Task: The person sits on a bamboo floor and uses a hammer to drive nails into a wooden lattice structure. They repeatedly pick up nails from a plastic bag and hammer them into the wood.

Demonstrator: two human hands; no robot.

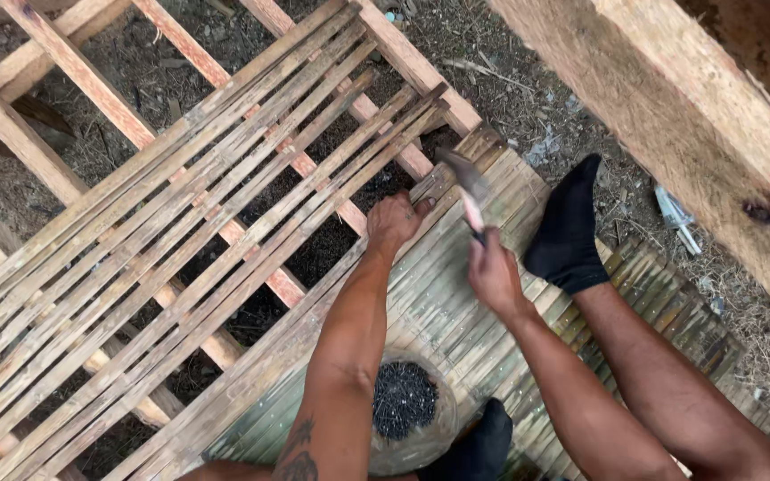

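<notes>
Left hand (394,220) pressing bamboo slats (225,205), right hand (492,272) gripping hammer (467,191), head up-left

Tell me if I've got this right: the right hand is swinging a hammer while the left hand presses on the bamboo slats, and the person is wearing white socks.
Not quite: the socks are black, as the head view shows. The right hand does hold the hammer, and the left hand presses on the bamboo slats.

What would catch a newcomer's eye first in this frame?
Mid-frame, the right hand grips a blurred hammer raised over the bamboo slat floor, while the left hand presses on a slat's edge just beside it. Loose bamboo strips fan across the wooden frame at left, and a bowl of dark nails sits near the bottom between the forearms.
</notes>
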